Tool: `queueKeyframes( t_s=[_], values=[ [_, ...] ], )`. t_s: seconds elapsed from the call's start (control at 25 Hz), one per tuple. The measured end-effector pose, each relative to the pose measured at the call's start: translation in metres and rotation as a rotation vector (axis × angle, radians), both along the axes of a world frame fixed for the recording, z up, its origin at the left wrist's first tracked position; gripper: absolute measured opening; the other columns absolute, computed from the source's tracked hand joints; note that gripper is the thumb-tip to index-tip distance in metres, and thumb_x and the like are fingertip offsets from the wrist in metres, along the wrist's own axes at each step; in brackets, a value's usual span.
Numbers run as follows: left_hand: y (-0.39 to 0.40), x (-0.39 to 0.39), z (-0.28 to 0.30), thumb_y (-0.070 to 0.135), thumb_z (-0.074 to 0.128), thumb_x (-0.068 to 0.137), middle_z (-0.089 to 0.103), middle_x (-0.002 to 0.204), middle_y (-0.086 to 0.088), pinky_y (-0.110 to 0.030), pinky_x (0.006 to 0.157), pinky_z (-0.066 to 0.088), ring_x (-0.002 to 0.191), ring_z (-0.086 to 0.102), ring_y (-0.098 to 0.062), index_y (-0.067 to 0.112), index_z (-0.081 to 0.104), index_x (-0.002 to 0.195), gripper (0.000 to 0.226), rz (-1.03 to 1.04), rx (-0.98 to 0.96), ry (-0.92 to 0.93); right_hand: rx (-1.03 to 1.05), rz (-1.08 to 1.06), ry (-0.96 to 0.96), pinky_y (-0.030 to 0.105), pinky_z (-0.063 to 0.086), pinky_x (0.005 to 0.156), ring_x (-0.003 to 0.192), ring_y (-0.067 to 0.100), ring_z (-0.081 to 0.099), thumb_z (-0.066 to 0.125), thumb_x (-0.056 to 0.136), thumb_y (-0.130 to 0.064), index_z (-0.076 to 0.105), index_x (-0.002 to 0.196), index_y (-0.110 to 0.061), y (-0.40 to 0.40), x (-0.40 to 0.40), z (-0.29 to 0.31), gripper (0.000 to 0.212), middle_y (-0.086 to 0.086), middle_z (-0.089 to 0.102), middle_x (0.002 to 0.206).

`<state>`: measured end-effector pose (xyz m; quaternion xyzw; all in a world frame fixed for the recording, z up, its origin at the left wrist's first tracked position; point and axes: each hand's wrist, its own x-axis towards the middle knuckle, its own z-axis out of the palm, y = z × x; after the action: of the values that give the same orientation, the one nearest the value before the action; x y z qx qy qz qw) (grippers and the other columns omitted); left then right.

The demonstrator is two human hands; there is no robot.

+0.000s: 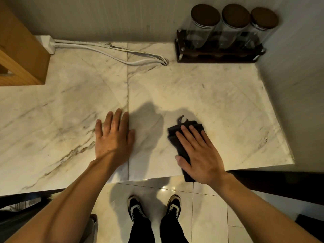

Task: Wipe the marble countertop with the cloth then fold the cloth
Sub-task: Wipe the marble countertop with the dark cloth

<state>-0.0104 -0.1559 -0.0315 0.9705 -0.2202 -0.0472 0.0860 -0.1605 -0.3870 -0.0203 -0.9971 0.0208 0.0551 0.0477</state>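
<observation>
Right hand flat on cloth, countertop

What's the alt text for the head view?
A person's right hand presses a dark cloth flat on a marble countertop near its front edge, left hand flat beside it. Three lidded jars stand in a rack at the back.

The single head camera is looking steeply down from above, close over the marble countertop, facing the back wall.

Dark bunched cloth lies on veined marble countertop, overhanging its near edge.
</observation>
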Motion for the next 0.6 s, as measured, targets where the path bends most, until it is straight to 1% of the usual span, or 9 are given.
queueKeyframes(
  t_s=[0.12,0.32,0.44,0.52,0.6],
  values=[
    [0.000,0.001,0.004,0.045,0.023,0.097,0.018,0.161,-0.008,-0.052,0.119,0.001,0.148,0.008,-0.030,0.017,0.021,0.151,0.061,-0.017,-0.002,0.026,-0.030,0.175,0.052,0.045,0.013,0.116,0.148,0.021,0.007,0.035,0.093,-0.053,0.019,0.151,-0.022,-0.025,0.001,0.002,0.068,0.002,0.014,0.160],
    [-0.015,-0.004,0.012,0.032,0.038,0.095,0.035,0.152,-0.018,-0.057,0.117,0.013,0.143,0.024,-0.039,0.006,0.037,0.145,0.056,-0.069,-0.095,-0.056,-0.049,0.318,0.090,0.043,0.009,0.118,0.148,0.020,0.005,0.037,0.091,-0.052,0.018,0.151,-0.024,-0.047,0.014,0.004,0.069,0.000,0.012,0.161],
    [-0.026,-0.004,0.012,0.037,0.036,0.096,0.039,0.150,-0.021,-0.058,0.115,0.018,0.140,0.030,-0.040,0.004,0.041,0.142,0.057,-0.114,-0.095,-0.073,-0.051,0.337,0.099,0.044,0.010,0.118,0.148,0.020,0.004,0.037,0.091,-0.052,0.019,0.151,-0.024,-0.054,0.026,0.005,0.068,0.000,0.011,0.161],
    [-0.030,-0.002,0.012,0.042,0.032,0.097,0.036,0.152,-0.020,-0.058,0.116,0.016,0.142,0.028,-0.039,0.006,0.040,0.144,0.060,-0.116,-0.065,-0.039,-0.055,0.333,0.105,0.043,0.010,0.119,0.148,0.019,0.003,0.035,0.091,-0.052,0.018,0.151,-0.024,-0.060,0.037,0.006,0.068,-0.001,0.009,0.160],
    [-0.031,0.000,0.009,0.048,0.025,0.096,0.030,0.156,-0.017,-0.055,0.118,0.012,0.145,0.021,-0.036,0.012,0.034,0.147,0.063,-0.108,-0.002,-0.007,-0.058,0.324,0.114,0.043,0.007,0.119,0.148,0.018,0.000,0.032,0.092,-0.052,0.015,0.151,-0.025,-0.065,0.050,0.006,0.068,-0.002,0.006,0.160]
  ],
)
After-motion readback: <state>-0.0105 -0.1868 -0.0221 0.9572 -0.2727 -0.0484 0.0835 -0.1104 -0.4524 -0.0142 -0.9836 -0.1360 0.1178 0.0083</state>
